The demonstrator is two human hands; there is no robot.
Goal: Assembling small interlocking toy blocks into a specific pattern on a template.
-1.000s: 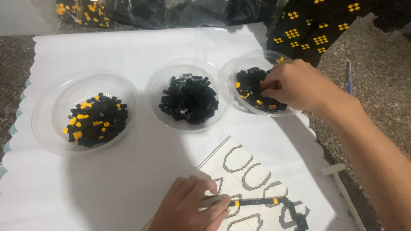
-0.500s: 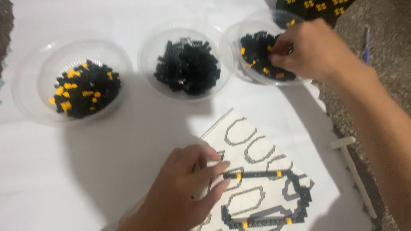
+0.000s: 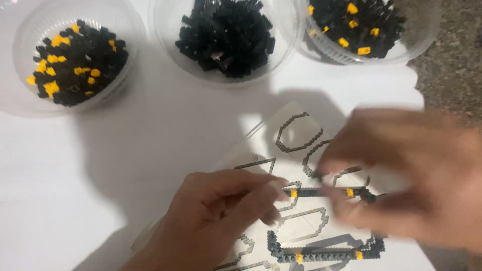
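Centrally, brick row: a thin line of tiny black bricks (image 3: 321, 191) with two yellow ones in it lies across the middle of the pattern sheet, between the two hands.
Pattern sheet: a pale sheet (image 3: 296, 133) printed with grey blocky outlines lies flat on the white table cover, tilted so that one corner points up toward the bowls.
Lower frame: a second, thicker run of black bricks (image 3: 321, 253) with yellow spots lies along the lower part of the sheet, below the brick row.
Left hand: the left hand (image 3: 218, 216) rests on the sheet's left part, fingers (image 3: 261, 193) pressed together and stretched out, their tips touching the left end of the brick row.
Right hand: the right hand (image 3: 416, 175) is blurred with motion above the right end of the brick row; its fingers curl downward toward the row, but whether they pinch anything cannot be told.
Bowls: three clear plastic bowls stand in a line along the top edge, well apart from the hands.
Left bowl: the left bowl (image 3: 120, 20) holds black bricks mixed with yellow.
Middle bowl: the middle bowl (image 3: 165, 30) holds only black bricks.
Right bowl: the right bowl (image 3: 419, 37) holds black bricks with a few yellow.
Table cover: the white cover (image 3: 60, 175) ends at the right, where speckled stone (image 3: 452, 75) shows.
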